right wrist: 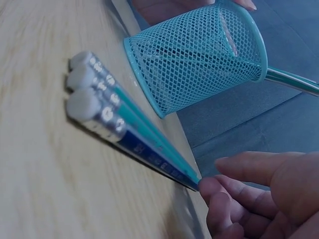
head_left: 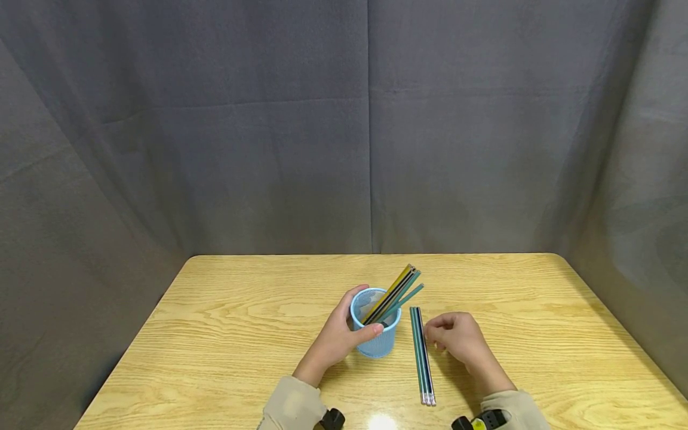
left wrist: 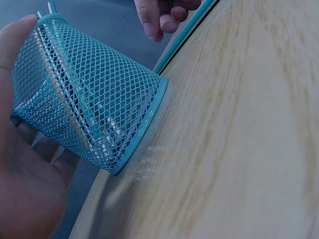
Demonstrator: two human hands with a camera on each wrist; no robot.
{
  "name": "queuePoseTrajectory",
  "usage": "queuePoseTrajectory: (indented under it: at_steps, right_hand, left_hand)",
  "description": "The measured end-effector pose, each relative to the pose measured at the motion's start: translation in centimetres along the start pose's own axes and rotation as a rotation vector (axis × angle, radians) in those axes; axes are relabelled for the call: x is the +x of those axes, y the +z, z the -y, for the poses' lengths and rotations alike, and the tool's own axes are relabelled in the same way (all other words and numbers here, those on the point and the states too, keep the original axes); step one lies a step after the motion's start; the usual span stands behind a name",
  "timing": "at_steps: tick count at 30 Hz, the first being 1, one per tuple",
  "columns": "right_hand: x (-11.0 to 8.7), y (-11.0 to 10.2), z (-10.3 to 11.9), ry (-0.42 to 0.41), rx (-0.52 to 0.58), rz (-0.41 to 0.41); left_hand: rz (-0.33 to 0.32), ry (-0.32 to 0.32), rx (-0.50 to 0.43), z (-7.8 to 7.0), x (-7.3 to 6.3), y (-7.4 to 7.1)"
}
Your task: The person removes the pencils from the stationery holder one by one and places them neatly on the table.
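Hanging around a wood-grain table [head_left: 231, 364], grey cloth [head_left: 263, 149], pencils [head_left: 421, 352], mesh cup [head_left: 377, 346].

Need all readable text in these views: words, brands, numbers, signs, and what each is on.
Legible text: none.
Dark blue pencil: pale printed characters near the ferrule, too blurred to read.
Pencils in the mesh cup: pale marks through the mesh, too blurred to read.
Black wrist strap: too small to tell.
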State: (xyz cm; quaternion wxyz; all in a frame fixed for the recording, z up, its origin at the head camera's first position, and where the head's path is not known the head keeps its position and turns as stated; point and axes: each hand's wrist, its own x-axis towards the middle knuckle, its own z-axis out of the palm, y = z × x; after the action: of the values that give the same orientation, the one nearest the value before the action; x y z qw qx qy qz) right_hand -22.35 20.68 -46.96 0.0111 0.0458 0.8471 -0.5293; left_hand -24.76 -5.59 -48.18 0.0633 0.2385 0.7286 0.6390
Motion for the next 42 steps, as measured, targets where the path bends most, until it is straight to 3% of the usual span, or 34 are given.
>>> queuePoseTrajectory:
  at_steps: [28,42]
  right_hand:
    - [-0.7,-1.2,2.2,-0.111,0.014,-0.031]
    - [-1.4,-1.5,3.4,-0.108,0.072,-0.046]
  left_hand:
    - [-0.006,-0.002,0.013,-0.1,-0.1,0.0]
    - [-0.011,-0.017,0.022,-0.2,-0.2,0.0]
